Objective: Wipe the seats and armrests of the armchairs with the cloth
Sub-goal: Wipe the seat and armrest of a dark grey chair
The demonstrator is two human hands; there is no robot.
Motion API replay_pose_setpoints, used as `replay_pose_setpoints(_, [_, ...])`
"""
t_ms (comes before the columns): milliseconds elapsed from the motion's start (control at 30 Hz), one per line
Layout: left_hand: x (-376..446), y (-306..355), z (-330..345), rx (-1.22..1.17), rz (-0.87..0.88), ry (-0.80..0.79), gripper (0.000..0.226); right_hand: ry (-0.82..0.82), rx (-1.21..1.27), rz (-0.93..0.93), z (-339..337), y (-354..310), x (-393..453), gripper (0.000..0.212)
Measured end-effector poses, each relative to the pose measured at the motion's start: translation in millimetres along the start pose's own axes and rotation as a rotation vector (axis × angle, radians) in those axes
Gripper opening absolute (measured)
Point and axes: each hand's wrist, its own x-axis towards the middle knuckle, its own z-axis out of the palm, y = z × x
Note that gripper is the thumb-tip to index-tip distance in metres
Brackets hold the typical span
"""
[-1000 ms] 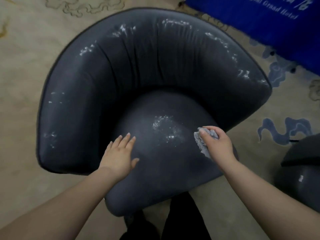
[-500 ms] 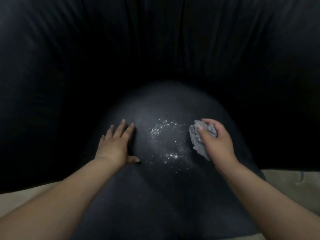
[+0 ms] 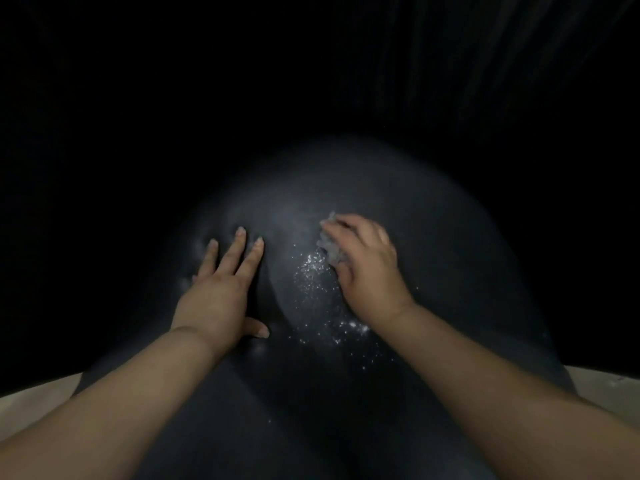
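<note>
The right hand (image 3: pixel 369 268) has moved up the dark blue, round, soft seat (image 3: pixel 433 244), its fingers curled tight around the crumpled pale grey cloth (image 3: pixel 327 249). White crumbs (image 3: pixel 322 292) sit just left of it, so wiping has begun. The left hand (image 3: pixel 221 289) stays flat, fingers straight, pressing the seat.

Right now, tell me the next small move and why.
Probably drag the cloth toward you across the white specks on the seat. The right hand holds it bunched at their far edge, while the left hand rests flat, bracing.
</note>
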Motion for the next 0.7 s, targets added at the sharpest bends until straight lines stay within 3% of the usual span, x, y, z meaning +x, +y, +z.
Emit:
replay_pose_setpoints(67, [1, -1, 0, 0.001, 0.006, 0.001, 0.142, 0.060, -0.061, 0.031, -9, 13, 13, 0.056])
replay_pose_setpoints(167, [0, 0, 1, 0.005, 0.006, 0.003, 0.143, 0.312, 0.024, 0.401, -33, 40, 37, 0.050])
replay_pose_setpoints(200, [0, 1, 1, 0.015, 0.007, 0.007, 0.143, 0.347, 0.018, 0.429, -32, 37, 41, 0.047])
replay_pose_setpoints(267, [0, 3, 0, 0.018, 0.002, 0.004, 0.142, 0.269, -0.009, 0.291, -14, 15, 39, 0.042])
replay_pose_setpoints(367, [1, 3, 0, 0.012, 0.000, -0.002, 0.141, 0.022, 0.032, 0.048, 9, -12, 23, 0.049])
replay_pose_setpoints(433, [1, 2, -1, 0.026, -0.002, -0.012, 0.142, -0.015, 0.018, 0.022, 1, -1, 30, 0.052])
replay_pose_setpoints(567, [2, 4, 0, 0.046, -0.010, -0.010, 0.141, 0.122, 0.006, 0.209, -12, 11, 43, 0.047])
replay_pose_setpoints(700, [2, 5, -1, 0.041, -0.020, -0.032, 0.139, -0.202, 0.059, -0.101, 23, -38, 23, 0.046])
